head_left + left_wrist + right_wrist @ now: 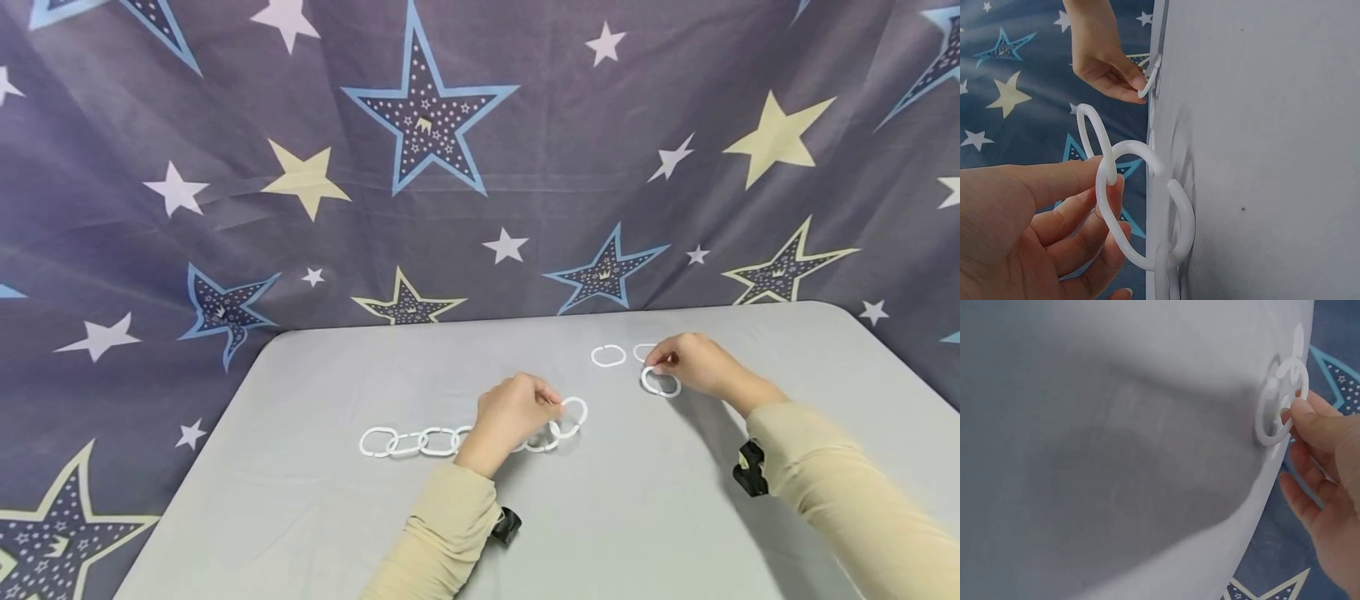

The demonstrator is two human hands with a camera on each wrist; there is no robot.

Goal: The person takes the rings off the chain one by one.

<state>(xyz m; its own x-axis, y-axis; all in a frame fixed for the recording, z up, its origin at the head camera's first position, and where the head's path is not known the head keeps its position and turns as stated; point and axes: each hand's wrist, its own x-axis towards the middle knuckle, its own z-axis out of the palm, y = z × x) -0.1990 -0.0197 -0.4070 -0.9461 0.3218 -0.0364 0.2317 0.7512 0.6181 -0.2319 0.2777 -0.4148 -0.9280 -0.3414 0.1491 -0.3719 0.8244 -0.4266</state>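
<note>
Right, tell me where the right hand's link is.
In the head view, the white chain link is right of centre, pinched in the right hand, just in front of two loose links on the grey table.

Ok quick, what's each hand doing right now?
Left hand: closed, pinching the white link chain near its end.
Right hand: closed, pinching a white link.

The left arm (442,525) and the right arm (847,483) reach forward; the left hand (516,412) and the right hand (696,364) both pinch.
</note>
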